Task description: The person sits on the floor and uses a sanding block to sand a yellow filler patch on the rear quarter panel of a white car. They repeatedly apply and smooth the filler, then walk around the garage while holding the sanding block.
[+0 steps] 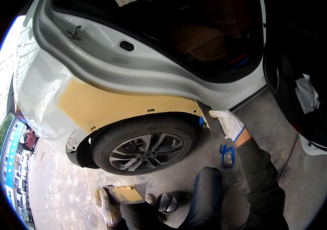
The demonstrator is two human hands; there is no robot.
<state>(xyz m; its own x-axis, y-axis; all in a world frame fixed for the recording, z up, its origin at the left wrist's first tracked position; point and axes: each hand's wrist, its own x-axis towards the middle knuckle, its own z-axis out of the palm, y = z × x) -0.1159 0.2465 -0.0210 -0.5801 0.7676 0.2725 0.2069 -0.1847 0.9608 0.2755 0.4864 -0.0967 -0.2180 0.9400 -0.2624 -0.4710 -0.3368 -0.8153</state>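
My left hand, in a white work glove, is closed on the edge of a flat grey putty board with a smear of yellow body filler on it. My right hand, gloved too with a blue cuff, grips a dark flat putty spreader. The spreader's edge lies at the lower front end of the wheel arch of a white car. Smooth yellow filler covers that arch. Under it stands the rear wheel. A small blue piece shows just below the arch's end.
On the floor lies a blue looped strap-like thing, and a round dark container stands by my feet. My knee is near the wheel. The open car door hangs at the right. Other vehicles are far left.
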